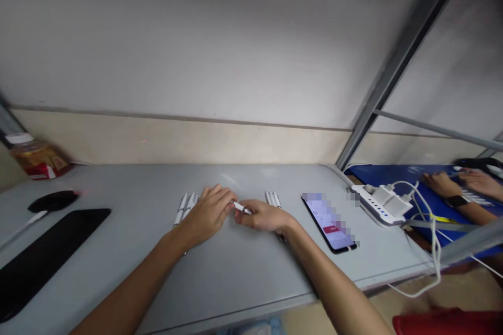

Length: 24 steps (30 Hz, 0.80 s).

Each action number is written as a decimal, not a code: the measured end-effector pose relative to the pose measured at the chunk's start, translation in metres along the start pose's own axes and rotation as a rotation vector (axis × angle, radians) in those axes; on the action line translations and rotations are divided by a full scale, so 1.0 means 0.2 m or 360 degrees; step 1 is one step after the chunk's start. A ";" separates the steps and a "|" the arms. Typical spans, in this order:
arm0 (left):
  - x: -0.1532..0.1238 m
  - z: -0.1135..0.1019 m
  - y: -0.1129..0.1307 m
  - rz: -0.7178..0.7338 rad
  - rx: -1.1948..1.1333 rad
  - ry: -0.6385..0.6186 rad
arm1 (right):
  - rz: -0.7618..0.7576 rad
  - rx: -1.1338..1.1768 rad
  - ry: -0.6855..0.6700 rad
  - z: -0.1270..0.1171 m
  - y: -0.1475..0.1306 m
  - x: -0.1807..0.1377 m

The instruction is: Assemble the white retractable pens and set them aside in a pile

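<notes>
White pen (241, 208) is held over the middle of the gray tabletop (236, 282), pinched between thumb and fingers of the right hand (263, 215); its left end is met by the curled fingertips of the left hand (206, 214), but whether they pinch it can't be told. The left pens (181, 210) are partly covered by the left hand, the right pens (272, 198) by the right. Farther right, a lit phone (328, 224) and a power strip (375, 205) are placed; at far left, a capped bottle (39, 159).
</notes>
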<state>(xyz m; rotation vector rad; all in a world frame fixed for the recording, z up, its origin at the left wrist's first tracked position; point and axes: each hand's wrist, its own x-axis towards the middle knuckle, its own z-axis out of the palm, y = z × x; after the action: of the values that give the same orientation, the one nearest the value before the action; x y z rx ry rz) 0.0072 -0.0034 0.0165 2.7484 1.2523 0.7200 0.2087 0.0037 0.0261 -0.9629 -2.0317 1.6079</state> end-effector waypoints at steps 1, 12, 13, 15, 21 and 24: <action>0.00 0.00 0.01 0.0025 -0.0003 -0.0007 | 0.0118 0.0134 -0.0081 0.00 0.00 0.00; 0.00 0.02 -0.03 0.0117 0.0147 0.0049 | -0.0087 -0.0124 -0.0082 0.02 0.03 0.02; 0.00 0.02 -0.04 0.0096 0.0150 0.0044 | -0.0165 -0.0374 0.0018 0.03 0.03 0.02; 0.00 0.03 -0.04 0.0054 0.0160 0.0035 | -0.0241 -0.0900 0.0206 0.05 0.03 0.02; 0.00 0.04 -0.02 -0.0120 0.0142 -0.0028 | -0.0056 -0.1972 0.0451 0.09 0.04 0.02; 0.02 0.04 -0.01 -0.0338 0.0035 -0.0088 | -0.0037 -0.2108 0.0426 0.09 0.03 0.03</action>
<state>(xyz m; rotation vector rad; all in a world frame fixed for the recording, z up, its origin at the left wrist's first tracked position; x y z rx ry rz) 0.0117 0.0010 0.0097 2.5781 1.5176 0.6107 0.1945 -0.0040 0.0141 -1.3698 -2.7523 -0.1268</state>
